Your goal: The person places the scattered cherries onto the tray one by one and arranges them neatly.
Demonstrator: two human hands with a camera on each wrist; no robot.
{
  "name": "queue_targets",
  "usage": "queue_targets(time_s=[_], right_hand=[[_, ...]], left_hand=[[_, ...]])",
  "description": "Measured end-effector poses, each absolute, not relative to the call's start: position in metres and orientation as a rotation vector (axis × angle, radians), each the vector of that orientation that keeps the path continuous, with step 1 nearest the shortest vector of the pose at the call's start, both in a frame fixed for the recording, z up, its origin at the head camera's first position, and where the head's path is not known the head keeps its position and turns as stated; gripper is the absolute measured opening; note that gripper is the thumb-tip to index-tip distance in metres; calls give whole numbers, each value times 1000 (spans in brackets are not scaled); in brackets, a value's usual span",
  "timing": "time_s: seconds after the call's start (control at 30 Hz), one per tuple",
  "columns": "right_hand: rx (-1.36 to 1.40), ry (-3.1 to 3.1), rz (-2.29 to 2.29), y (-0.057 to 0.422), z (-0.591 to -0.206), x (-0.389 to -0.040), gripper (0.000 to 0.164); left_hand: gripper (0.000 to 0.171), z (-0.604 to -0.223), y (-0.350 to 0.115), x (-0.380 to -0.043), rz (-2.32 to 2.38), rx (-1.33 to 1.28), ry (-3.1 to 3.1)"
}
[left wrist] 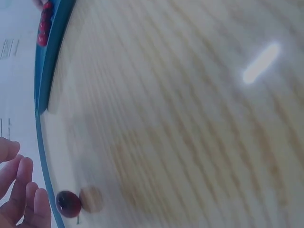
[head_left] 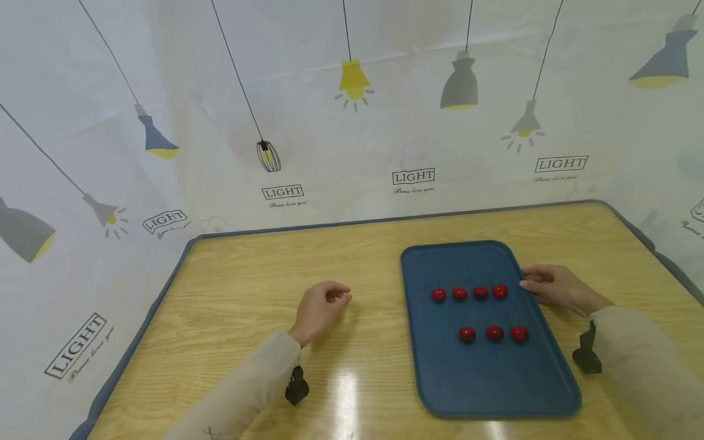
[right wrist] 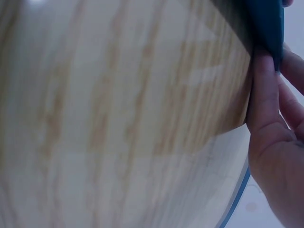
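Note:
A blue tray (head_left: 497, 379) holds several red cherries with stems, in a back row (head_left: 459, 294) and a front row (head_left: 494, 333). My right hand (head_left: 561, 287) grips the tray's right rim; in the right wrist view a finger (right wrist: 266, 90) presses against the tray edge (right wrist: 267, 28). My left hand (head_left: 321, 311) hovers low over the table left of the tray, fingers loosely curled. In the left wrist view, a dark red cherry (left wrist: 69, 204) sits on the table close beside its fingertips (left wrist: 42, 202); the head view does not show this cherry, which the hand hides.
The wooden table (head_left: 247, 281) has a blue edge strip (head_left: 308, 227). White cloth walls (head_left: 330, 146) printed with lamps stand around its back and sides. Black cameras (head_left: 297, 386) are worn at both wrists.

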State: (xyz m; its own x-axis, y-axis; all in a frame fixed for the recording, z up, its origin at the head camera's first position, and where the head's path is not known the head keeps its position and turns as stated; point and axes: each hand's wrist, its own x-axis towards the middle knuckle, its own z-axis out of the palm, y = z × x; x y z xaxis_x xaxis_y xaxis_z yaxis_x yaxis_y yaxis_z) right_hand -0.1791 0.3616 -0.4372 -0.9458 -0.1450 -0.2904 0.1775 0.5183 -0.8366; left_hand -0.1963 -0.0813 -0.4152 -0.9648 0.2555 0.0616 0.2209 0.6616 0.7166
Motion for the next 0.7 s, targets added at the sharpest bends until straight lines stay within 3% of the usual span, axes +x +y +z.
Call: queue_targets(time_s=[0.7], right_hand=[[12, 2445, -1390, 361, -436, -178, 64]], left_hand=[[21, -430, -101, -221, 1296, 36, 2871]])
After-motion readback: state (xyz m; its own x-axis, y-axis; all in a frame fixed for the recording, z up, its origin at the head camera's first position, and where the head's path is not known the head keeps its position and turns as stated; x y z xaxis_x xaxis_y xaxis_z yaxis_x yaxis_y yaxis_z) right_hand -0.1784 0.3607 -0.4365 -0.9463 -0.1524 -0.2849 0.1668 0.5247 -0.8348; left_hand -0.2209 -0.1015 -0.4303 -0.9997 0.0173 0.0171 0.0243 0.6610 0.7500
